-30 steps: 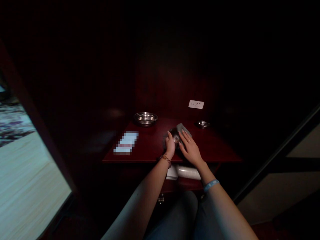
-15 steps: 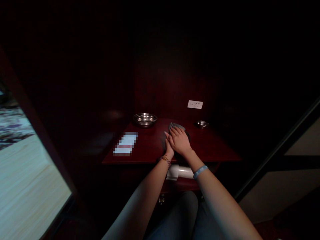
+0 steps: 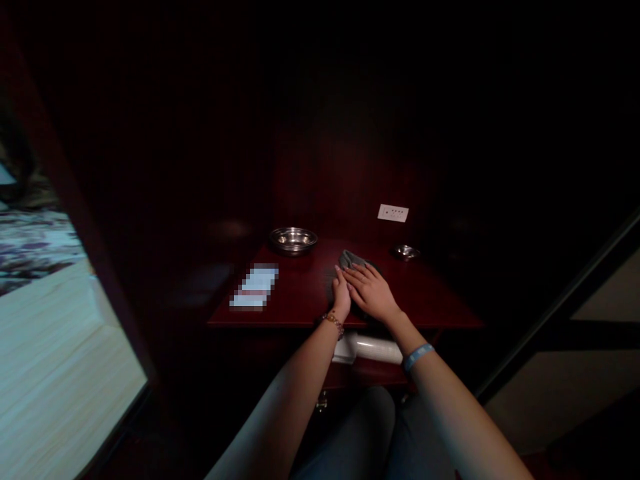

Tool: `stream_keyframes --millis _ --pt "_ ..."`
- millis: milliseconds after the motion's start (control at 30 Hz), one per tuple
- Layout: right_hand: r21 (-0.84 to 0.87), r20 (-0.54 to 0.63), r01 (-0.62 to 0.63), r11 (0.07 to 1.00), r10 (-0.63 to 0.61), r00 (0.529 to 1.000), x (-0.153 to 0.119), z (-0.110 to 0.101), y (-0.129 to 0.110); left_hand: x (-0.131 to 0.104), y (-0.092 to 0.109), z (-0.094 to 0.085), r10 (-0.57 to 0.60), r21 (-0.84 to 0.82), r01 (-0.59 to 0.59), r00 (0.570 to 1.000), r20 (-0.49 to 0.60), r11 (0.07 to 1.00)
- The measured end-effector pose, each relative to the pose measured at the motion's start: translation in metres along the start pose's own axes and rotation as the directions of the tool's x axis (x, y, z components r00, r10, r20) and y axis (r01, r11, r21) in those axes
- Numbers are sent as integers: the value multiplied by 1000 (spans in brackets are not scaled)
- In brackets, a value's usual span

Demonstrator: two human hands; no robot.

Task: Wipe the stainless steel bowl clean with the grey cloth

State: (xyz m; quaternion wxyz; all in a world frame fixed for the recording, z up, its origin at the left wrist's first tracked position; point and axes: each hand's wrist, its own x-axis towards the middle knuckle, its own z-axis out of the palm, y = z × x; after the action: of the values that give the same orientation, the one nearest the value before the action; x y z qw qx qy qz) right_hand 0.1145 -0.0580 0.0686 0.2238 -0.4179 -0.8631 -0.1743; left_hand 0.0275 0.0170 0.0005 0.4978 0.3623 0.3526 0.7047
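A grey cloth [image 3: 353, 259] lies bunched on the dark red tabletop [image 3: 295, 300]. Over its near part rests my right hand [image 3: 371, 292], fingers stretched out and pointing left, palm down. My left hand [image 3: 341, 293] stands on edge against the cloth's left side, its fingers touching my right fingertips. How far the left fingers curl round the cloth is partly hidden. Behind the hands, to the left, sits a round steel bowl [image 3: 293, 241]. A smaller steel dish [image 3: 405, 253] is at the back right.
A blurred pale sheet [image 3: 255, 288] lies on the left of the tabletop. On the back wall is a white socket plate [image 3: 393, 213]. A white roll [image 3: 379, 348] sits on a shelf below. Dark panels flank both sides, and a pale wooden surface [image 3: 60, 360] is at far left.
My right hand has shifted slightly right and toward me, uncovering more of the cloth's top. My left hand is nearly where it was. The view has moved slightly.
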Motion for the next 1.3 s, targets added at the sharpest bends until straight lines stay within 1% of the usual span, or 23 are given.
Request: stream_keyframes --millis 67,200,300,367,433,533,633,733,800,867,967,1033,1067,1167,1233,1300 --pt "4 -8 -37 999 37 999 6 -1 5 -2 2 2 -17 13 17 1000 -20 1000" --pt "20 -5 -173 985 173 985 22 -2 14 -2 2 7 -3 10 3 999 46 1000" --pt "19 11 -269 963 269 963 33 -3 19 -1 0 7 21 22 -22 998 51 999" --pt "8 30 -334 943 333 942 38 -5 22 -2 0 7 21 51 -23 999 34 998" --pt "-1 63 -396 918 395 916 41 -8 28 -3 1 7 10 45 -12 999 32 999" --pt "8 119 -507 862 502 856 42 -10 41 -6 3 6 -25 0 25 998 50 1000" --pt "49 151 -626 778 614 775 33 -5 59 -5 2 5 -56 -16 56 998 29 998" --pt "158 178 -689 708 665 725 15 10 76 0 -3 3 -63 -30 62 998 -28 998" --pt "295 160 -694 657 682 714 -1 23 84 5 -7 2 -76 -33 74 995 -58 997" --pt "463 134 -655 597 684 717 -17 37 88 9 -9 2 -116 -27 114 990 -79 993" --pt "651 83 -550 523 671 737 -40 53 84 11 -8 2 -176 -71 169 978 -108 983" --pt "698 68 -504 509 653 754 -51 58 76 11 -4 2 -202 -129 186 971 -128 974" --pt "695 64 -501 516 649 758 -55 59 72 10 -2 2 -212 -157 190 967 -140 969" --pt "599 58 -556 576 662 748 -62 55 56 8 2 2 -229 -194 197 960 -162 961" --pt "497 71 -622 605 687 724 -61 50 44 7 2 1 -228 -185 197 959 -169 963" --pt "392 75 -689 609 726 684 -59 46 29 8 1 1 -218 -169 190 962 -166 967"
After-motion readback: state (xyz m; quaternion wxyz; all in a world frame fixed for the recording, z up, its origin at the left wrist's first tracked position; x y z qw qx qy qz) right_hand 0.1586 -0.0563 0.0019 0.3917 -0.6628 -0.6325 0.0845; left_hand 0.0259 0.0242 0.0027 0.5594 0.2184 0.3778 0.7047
